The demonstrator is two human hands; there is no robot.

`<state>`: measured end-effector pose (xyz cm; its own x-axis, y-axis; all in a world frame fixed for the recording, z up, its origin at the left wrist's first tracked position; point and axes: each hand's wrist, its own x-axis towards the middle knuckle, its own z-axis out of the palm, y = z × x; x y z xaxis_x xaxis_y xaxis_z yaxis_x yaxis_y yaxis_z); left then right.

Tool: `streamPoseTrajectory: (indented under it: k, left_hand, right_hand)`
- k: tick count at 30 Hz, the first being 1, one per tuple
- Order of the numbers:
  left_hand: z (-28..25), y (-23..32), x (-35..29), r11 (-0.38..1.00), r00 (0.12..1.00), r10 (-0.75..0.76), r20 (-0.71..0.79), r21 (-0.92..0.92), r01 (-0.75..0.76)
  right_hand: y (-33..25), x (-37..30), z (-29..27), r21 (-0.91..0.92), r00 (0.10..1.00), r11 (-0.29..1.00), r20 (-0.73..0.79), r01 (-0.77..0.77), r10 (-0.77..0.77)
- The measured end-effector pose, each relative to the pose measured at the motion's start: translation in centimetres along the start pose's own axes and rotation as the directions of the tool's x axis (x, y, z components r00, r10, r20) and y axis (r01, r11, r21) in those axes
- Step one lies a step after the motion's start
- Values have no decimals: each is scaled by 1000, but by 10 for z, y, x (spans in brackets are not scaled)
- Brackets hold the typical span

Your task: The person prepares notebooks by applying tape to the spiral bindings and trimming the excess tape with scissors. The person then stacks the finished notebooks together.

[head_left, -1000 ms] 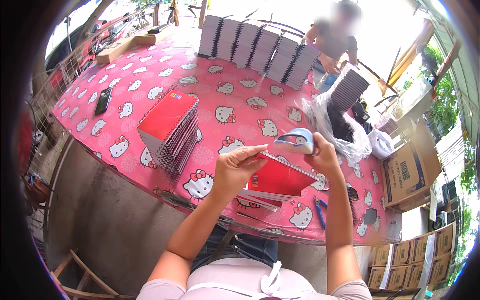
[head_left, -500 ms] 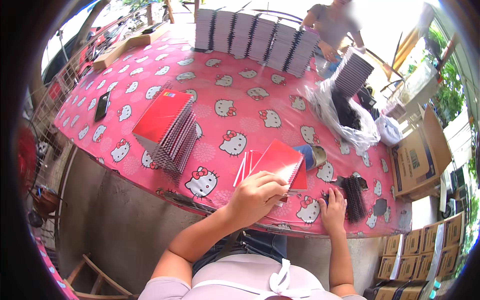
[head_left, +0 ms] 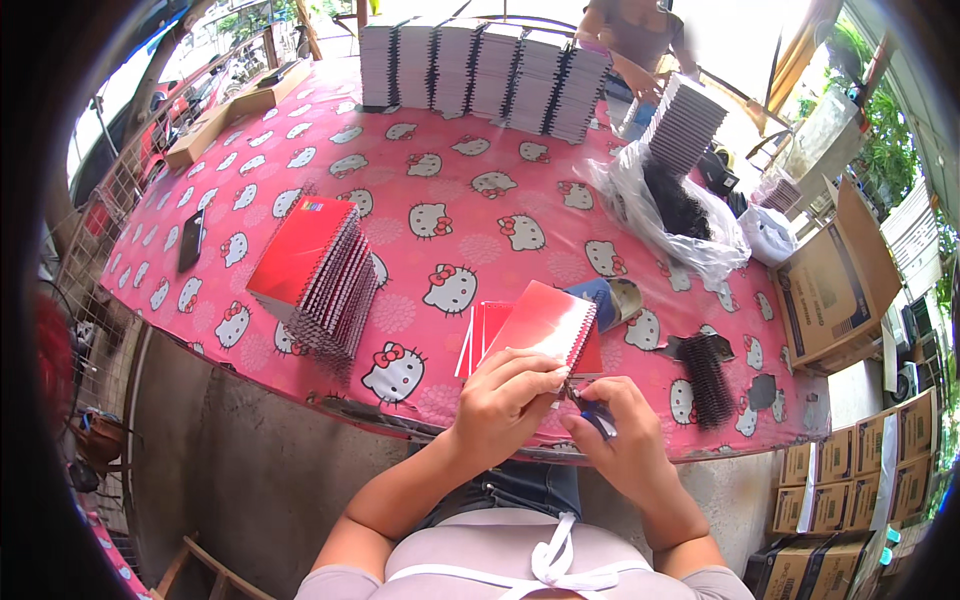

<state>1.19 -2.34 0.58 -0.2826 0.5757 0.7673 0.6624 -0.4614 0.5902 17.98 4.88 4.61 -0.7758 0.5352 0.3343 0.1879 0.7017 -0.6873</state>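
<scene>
A red spiral notebook (head_left: 540,322) lies tilted over other red covers (head_left: 487,325) near the table's front edge. My left hand (head_left: 510,400) is closed on its lower end, fingertips by the coil. In my right hand (head_left: 627,430) is a pair of small pliers or cutters with dark blue handles (head_left: 597,412). Their jaws meet the lower end of the notebook's coil, partly hidden by my fingers. Just beyond the notebook lies a blue and beige roll-like item (head_left: 612,303). To the right of my right hand is a bundle of black spiral coils (head_left: 707,380).
A stack of red spiral notebooks (head_left: 305,265) stands at left, near a phone (head_left: 191,240). Tall stacks of bound books (head_left: 490,75) line the far edge. A plastic bag (head_left: 650,200) with black coils and an open carton (head_left: 835,285) are at right. Another person (head_left: 640,45) stands beyond.
My right hand has come off the tabletop beside the black coils and now holds the blue-handled tool at the notebook's coil. My left hand stays on the notebook. The view has shifted slightly.
</scene>
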Motion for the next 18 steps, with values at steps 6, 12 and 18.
streamPoseTrajectory:
  k: [6, 12, 18]
  left_hand:
    - [-3, 0, 0, 1000, 1000, 0, -14, -15, 0]
    - [-3, -3, -3, 995, 994, 97, -49, -26, -99]
    - [-43, -6, 9, 994, 928, 52, -369, 108, -13]
  right_hand:
    - [0, 0, 4, -183, 983, 971, -74, 154, -170]
    - [40, 9, -8, 726, 756, 213, 643, -654, 127]
    - [23, -1, 6, 553, 934, 753, 223, -357, 279]
